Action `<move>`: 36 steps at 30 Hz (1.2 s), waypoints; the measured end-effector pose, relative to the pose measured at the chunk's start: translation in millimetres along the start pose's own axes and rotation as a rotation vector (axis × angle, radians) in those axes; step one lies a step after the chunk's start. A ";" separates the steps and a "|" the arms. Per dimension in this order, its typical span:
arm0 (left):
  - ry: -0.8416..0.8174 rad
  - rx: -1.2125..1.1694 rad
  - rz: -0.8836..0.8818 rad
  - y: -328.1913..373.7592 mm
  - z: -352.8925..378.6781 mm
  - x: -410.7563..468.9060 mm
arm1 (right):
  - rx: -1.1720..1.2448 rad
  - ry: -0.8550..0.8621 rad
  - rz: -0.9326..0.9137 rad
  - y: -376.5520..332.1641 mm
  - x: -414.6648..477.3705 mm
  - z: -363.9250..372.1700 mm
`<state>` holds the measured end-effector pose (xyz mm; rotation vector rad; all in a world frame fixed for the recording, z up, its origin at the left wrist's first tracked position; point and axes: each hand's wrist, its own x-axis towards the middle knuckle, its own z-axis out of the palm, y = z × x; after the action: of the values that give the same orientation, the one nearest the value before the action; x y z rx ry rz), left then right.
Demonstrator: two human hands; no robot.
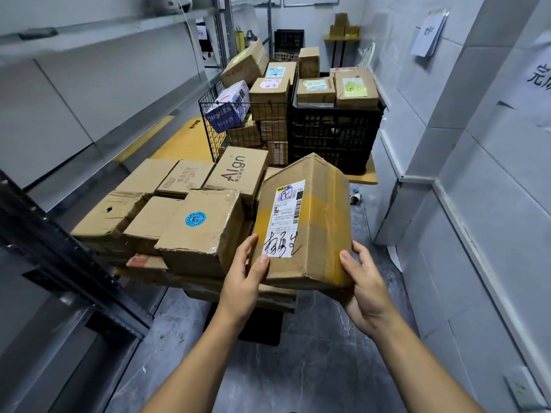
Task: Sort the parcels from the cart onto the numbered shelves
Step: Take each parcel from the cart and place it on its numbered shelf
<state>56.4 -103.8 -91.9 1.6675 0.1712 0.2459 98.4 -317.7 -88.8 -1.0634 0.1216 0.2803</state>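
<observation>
My left hand (pixel 244 281) and right hand (pixel 363 287) grip the parcel (pixel 316 234) at its near corners, thumbs on top. I'd hold it tilted and read the label (pixel 284 219) just beyond my left thumb before turning to the shelves (pixel 89 93).

A parcel (pixel 301 222) sits between two hands, the left hand (pixel 244 281) at its near-left corner and the right hand (pixel 365 290) at its near-right corner. Left of it and just behind, a stack of boxes (pixel 167 216) lies on what seems to be the cart (pixel 280 299) — its deck is mostly hidden. Behind the stack stand a wire basket (pixel 238 126) and, touching it on the right, a crate (pixel 337 135) — both loaded with boxes. Shelves (pixel 89 70) run along the left. Far back, a small surface (pixel 341 37) carries more boxes.
</observation>
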 end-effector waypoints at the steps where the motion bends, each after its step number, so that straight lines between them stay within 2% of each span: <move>1: 0.005 -0.007 0.006 0.5 1.8 -1.3 | -0.005 -0.006 -0.004 0.7 -0.3 -1.3; 4: 0.057 0.015 0.052 2.5 2.4 -4.2 | -0.105 0.009 -0.106 -1.1 -1.5 -2.9; 8: 0.098 0.063 0.110 4.7 -1.0 -9.2 | -0.517 0.067 -0.379 -7.7 -5.4 -4.2; 11: 0.124 0.137 0.136 7.9 0.8 -12.5 | -0.712 0.062 -0.470 -9.5 -6.8 -3.7; 14: 0.143 0.208 0.177 11.3 3.4 -15.4 | -0.652 0.073 -0.403 -10.5 -5.8 -1.3; 19: 0.141 0.339 0.260 14.8 6.8 -21.3 | -0.546 -0.061 -0.278 -13.7 -9.7 1.3; 23: 0.164 0.432 0.314 20.7 10.3 -25.1 | -0.663 -0.115 -0.324 -9.8 -11.7 1.8; 30: 0.189 0.485 0.338 27.3 11.1 -33.2 | -0.543 -0.125 -0.300 -6.1 -16.0 8.5; 36: 0.198 0.519 0.361 32.7 7.5 -37.4 | -0.564 -0.052 -0.344 -4.2 -19.7 21.9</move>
<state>21.1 -124.2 -62.5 2.1863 0.0830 0.6860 79.9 -303.8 -70.1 -1.6096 -0.1994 0.0242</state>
